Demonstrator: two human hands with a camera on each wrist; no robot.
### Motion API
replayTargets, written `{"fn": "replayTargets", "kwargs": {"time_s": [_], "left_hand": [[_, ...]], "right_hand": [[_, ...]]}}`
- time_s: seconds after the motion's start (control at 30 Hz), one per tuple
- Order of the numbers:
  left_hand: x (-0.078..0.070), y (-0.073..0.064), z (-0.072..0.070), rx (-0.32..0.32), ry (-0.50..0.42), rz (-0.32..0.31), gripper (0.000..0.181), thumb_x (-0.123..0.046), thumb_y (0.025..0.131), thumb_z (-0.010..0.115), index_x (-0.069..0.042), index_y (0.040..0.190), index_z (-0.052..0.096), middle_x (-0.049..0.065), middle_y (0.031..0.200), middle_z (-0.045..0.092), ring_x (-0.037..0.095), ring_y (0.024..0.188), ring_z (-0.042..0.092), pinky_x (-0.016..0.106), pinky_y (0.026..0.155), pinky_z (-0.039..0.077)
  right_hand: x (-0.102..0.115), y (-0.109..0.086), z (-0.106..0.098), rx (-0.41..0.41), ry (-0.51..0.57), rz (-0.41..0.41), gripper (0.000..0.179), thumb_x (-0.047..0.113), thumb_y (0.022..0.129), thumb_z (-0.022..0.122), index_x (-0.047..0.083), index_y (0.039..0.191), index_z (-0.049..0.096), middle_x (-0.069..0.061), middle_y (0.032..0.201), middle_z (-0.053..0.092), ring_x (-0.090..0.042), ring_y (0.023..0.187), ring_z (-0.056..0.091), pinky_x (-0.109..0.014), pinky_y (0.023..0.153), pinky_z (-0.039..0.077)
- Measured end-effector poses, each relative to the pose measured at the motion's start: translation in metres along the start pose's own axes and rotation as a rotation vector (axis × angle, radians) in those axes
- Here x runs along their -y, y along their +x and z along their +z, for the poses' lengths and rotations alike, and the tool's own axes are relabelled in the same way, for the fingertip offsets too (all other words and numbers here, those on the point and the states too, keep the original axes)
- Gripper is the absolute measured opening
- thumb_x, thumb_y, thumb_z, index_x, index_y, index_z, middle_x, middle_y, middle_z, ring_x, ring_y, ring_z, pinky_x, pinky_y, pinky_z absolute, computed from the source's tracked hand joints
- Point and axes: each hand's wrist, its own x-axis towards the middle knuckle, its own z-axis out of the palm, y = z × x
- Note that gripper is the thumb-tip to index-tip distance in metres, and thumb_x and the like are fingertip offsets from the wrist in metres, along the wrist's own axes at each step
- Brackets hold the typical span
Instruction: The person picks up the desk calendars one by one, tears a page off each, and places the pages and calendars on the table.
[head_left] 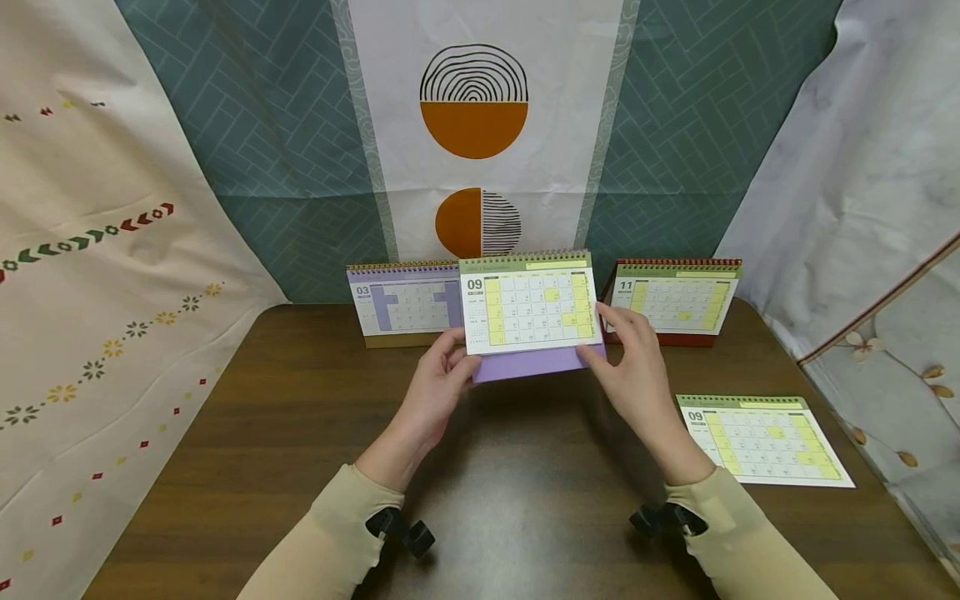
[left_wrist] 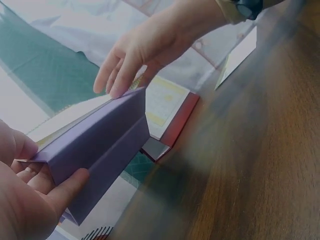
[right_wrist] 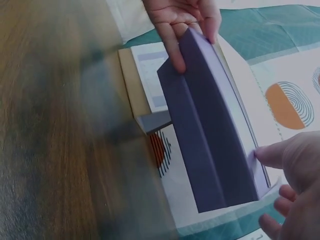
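A desk calendar (head_left: 532, 312) with a "09" page, a green header and a purple stand (head_left: 536, 364) is held up above the table, slightly tilted. My left hand (head_left: 438, 379) grips its lower left corner, thumb in front and fingers reaching under the stand. At the lower right corner, my right hand (head_left: 637, 367) holds the edge, its thumb pressing on the front of the stand. The stand's folded underside (right_wrist: 205, 135) faces the right wrist camera. Behind the held calendar stands a "03" calendar (head_left: 408, 304) on a gold base, partly covered by it.
An "11" calendar (head_left: 671, 300) on a red base stands at the back right. Another "09" calendar sheet (head_left: 765, 446) lies flat on the brown wooden table (head_left: 247, 433), near its right side. Patterned cloth (head_left: 285, 125) hangs behind and at both sides.
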Motion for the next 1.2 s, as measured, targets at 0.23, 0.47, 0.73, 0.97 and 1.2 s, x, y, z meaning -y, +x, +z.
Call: {"fn": "replayTargets", "kwargs": {"time_s": [0.23,0.47,0.73,0.97,1.2], "left_hand": [[-0.001,-0.001,0.001,-0.003,0.013,-0.008,0.039,0.002,0.111,0.056,-0.004,0.15,0.058,0.018,0.135,0.075,0.023,0.11,0.073,0.035,0.094,0.059],[0.001,-0.002,0.0,-0.007,0.027,-0.004,0.038,0.001,0.112,0.055,-0.006,0.149,0.058,0.016,0.136,0.075,0.024,0.111,0.073,0.037,0.095,0.059],[0.004,-0.001,0.001,0.003,0.027,0.003,0.039,0.001,0.112,0.055,-0.006,0.15,0.058,0.018,0.136,0.075,0.024,0.112,0.073,0.038,0.097,0.059],[0.006,-0.001,0.003,0.008,0.014,0.005,0.041,0.003,0.111,0.054,-0.005,0.152,0.056,0.02,0.137,0.074,0.025,0.112,0.074,0.038,0.097,0.06],[0.007,-0.001,0.005,0.013,0.002,-0.002,0.041,0.003,0.111,0.055,-0.005,0.151,0.057,0.019,0.136,0.074,0.024,0.112,0.074,0.039,0.098,0.06]], "right_hand": [[-0.004,0.005,0.0,0.008,-0.124,-0.025,0.09,0.016,0.09,0.095,0.003,0.165,0.047,-0.022,0.167,0.04,-0.044,0.152,0.037,-0.069,0.115,0.042],[-0.004,0.006,0.002,0.064,-0.096,0.008,0.083,0.019,0.093,0.092,0.003,0.163,0.051,-0.022,0.165,0.043,-0.043,0.151,0.038,-0.069,0.116,0.039],[-0.004,0.006,0.004,0.044,-0.091,0.0,0.078,0.018,0.092,0.093,0.003,0.159,0.056,-0.022,0.159,0.048,-0.042,0.146,0.043,-0.067,0.113,0.042],[-0.001,0.007,0.01,0.041,-0.118,-0.08,0.087,0.019,0.086,0.098,0.005,0.16,0.055,-0.019,0.164,0.043,-0.041,0.148,0.037,-0.062,0.109,0.046],[0.008,0.012,0.023,0.024,-0.17,-0.234,0.095,0.022,0.077,0.104,0.006,0.159,0.057,-0.018,0.163,0.043,-0.041,0.154,0.033,-0.063,0.123,0.032]]}}
